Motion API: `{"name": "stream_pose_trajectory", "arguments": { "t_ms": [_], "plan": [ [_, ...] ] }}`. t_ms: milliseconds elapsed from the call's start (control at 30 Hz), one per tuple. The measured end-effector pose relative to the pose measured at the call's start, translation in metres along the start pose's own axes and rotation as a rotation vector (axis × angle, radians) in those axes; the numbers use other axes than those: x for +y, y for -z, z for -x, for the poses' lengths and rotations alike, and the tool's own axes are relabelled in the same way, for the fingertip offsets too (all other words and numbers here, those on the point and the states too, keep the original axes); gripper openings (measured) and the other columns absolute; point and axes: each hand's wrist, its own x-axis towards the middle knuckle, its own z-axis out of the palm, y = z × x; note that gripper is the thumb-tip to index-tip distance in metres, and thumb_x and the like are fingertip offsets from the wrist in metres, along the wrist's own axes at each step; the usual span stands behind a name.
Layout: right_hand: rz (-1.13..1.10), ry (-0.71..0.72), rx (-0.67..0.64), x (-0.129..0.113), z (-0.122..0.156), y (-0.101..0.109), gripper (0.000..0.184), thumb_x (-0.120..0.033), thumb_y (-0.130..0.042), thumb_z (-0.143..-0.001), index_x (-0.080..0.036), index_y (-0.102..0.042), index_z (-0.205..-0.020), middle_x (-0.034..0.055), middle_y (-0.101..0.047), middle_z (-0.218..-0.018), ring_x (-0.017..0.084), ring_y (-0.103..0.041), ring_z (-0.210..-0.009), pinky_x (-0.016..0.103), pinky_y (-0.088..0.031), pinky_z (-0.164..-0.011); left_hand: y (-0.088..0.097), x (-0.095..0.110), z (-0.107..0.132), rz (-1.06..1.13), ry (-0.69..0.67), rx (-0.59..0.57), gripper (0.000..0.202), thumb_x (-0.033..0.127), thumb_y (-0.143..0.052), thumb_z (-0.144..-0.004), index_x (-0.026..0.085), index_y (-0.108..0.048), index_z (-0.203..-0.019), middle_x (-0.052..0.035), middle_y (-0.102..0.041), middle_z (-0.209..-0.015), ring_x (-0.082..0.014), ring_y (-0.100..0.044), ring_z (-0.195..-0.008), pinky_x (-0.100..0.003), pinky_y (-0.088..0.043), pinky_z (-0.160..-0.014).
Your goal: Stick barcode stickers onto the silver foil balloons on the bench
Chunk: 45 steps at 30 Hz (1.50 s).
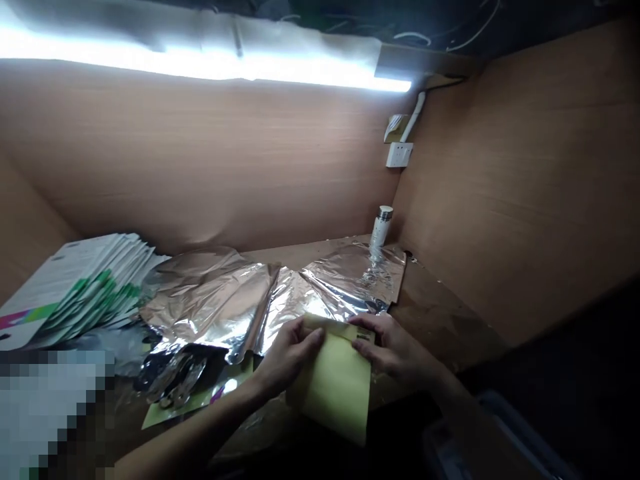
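Observation:
Both my hands hold a pale yellow card or flat pouch [337, 390] at the near edge of the wooden bench. My left hand [287, 357] grips its upper left corner, fingers curled over the top edge. My right hand [387, 347] pinches its upper right corner, where a small dark print shows. The card hangs down over the bench edge toward me. Just behind it lie crinkled silver foil sheets [250, 297].
A fanned stack of white and green printed bags [85, 283] lies at the left. Shiny foil pieces [173, 377] rest on a yellow-green card. A white bottle [381, 227] stands in the back corner below a wall socket [399, 155]. Wooden walls enclose the bench.

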Motion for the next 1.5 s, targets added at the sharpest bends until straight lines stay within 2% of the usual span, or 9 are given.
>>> {"name": "stream_pose_trajectory", "arguments": {
  "t_ms": [267,667,800,900,1000,1133,1267,1400,1500],
  "plan": [
    [-0.093,-0.139,0.078,0.034,-0.004,-0.061,0.031,-0.042,-0.061,-0.095,-0.017,-0.068,-0.113,0.0062,-0.071,-0.095,0.020,-0.065,-0.083,0.030,-0.052,-0.070,0.042,-0.021,0.017,-0.077,0.045,0.095,0.034,0.043,-0.076,-0.081,0.013,-0.063,-0.090,-0.0047,-0.065,-0.083,-0.0181,-0.063,-0.075,-0.027,-0.051,-0.067],
    [0.641,0.501,0.135,0.058,-0.003,-0.088,0.037,-0.010,-0.057,-0.091,-0.022,-0.066,-0.125,0.0137,-0.068,-0.113,0.028,-0.062,-0.101,0.044,-0.054,-0.083,0.065,-0.051,0.028,-0.001,0.216,0.236,0.042,0.050,-0.079,-0.073,0.013,-0.061,-0.083,-0.0062,-0.065,-0.076,-0.0194,-0.062,-0.068,-0.028,-0.049,-0.060],
    [0.426,0.396,0.201,0.056,0.003,-0.088,0.023,-0.014,-0.057,-0.092,-0.024,-0.068,-0.109,0.0103,-0.066,-0.104,0.025,-0.061,-0.097,0.042,-0.053,-0.083,0.068,-0.053,0.030,-0.028,0.221,0.208,0.039,0.049,-0.075,-0.076,0.013,-0.064,-0.084,-0.0055,-0.065,-0.075,-0.0187,-0.062,-0.066,-0.027,-0.048,-0.058],
    [0.149,0.142,0.353,0.049,-0.001,-0.068,0.009,-0.025,-0.058,-0.096,-0.022,-0.065,-0.099,0.0066,-0.065,-0.092,0.021,-0.062,-0.087,0.035,-0.051,-0.077,0.070,-0.056,0.031,-0.197,0.176,0.038,0.033,0.046,-0.071,-0.080,0.013,-0.068,-0.082,-0.0048,-0.066,-0.074,-0.0179,-0.061,-0.067,-0.025,-0.046,-0.058],
    [0.136,-0.051,0.141,0.042,-0.018,-0.041,0.017,-0.034,-0.060,-0.097,-0.019,-0.067,-0.093,0.0041,-0.068,-0.088,0.019,-0.063,-0.085,0.030,-0.048,-0.077,0.069,-0.058,0.031,-0.341,0.073,-0.149,0.025,0.039,-0.065,-0.086,0.014,-0.072,-0.086,-0.0048,-0.069,-0.078,-0.0175,-0.061,-0.070,-0.025,-0.047,-0.061],
    [0.268,-0.049,-0.250,0.052,-0.053,-0.028,0.020,-0.035,-0.063,-0.095,-0.016,-0.069,-0.092,0.0040,-0.071,-0.090,0.017,-0.063,-0.083,0.027,-0.045,-0.074,0.069,-0.056,0.031,-0.430,0.018,-0.228,0.023,0.034,-0.061,-0.089,0.016,-0.074,-0.094,-0.0053,-0.073,-0.086,-0.0184,-0.064,-0.075,-0.025,-0.048,-0.066],
    [0.620,0.032,-0.224,0.064,-0.066,-0.035,0.019,-0.035,-0.074,-0.087,-0.016,-0.068,-0.087,0.0056,-0.068,-0.087,0.020,-0.060,-0.085,0.033,-0.042,-0.083,0.070,-0.053,0.033,-0.364,0.084,-0.221,0.023,0.037,-0.065,-0.087,0.015,-0.073,-0.090,-0.0052,-0.071,-0.082,-0.0181,-0.063,-0.073,-0.024,-0.047,-0.063],
    [0.393,-0.029,0.095,0.051,-0.025,-0.042,0.034,-0.045,-0.068,-0.090,-0.017,-0.066,-0.110,0.0111,-0.066,-0.105,0.024,-0.058,-0.096,0.035,-0.044,-0.086,0.051,-0.046,0.040,-0.150,0.195,-0.019,0.031,0.046,-0.069,-0.085,0.016,-0.065,-0.087,-0.0046,-0.067,-0.078,-0.0189,-0.063,-0.070,-0.025,-0.048,-0.061],
    [-0.157,-0.222,-0.185,0.041,0.030,-0.043,0.038,-0.051,-0.067,-0.089,-0.019,-0.065,-0.111,0.0046,-0.066,-0.097,0.018,-0.059,-0.082,0.026,-0.045,-0.068,0.028,-0.031,0.037,-0.108,0.164,-0.059,0.032,0.048,-0.067,-0.088,0.016,-0.065,-0.090,-0.0049,-0.067,-0.080,-0.0185,-0.063,-0.071,-0.026,-0.048,-0.063]
  ]
}}
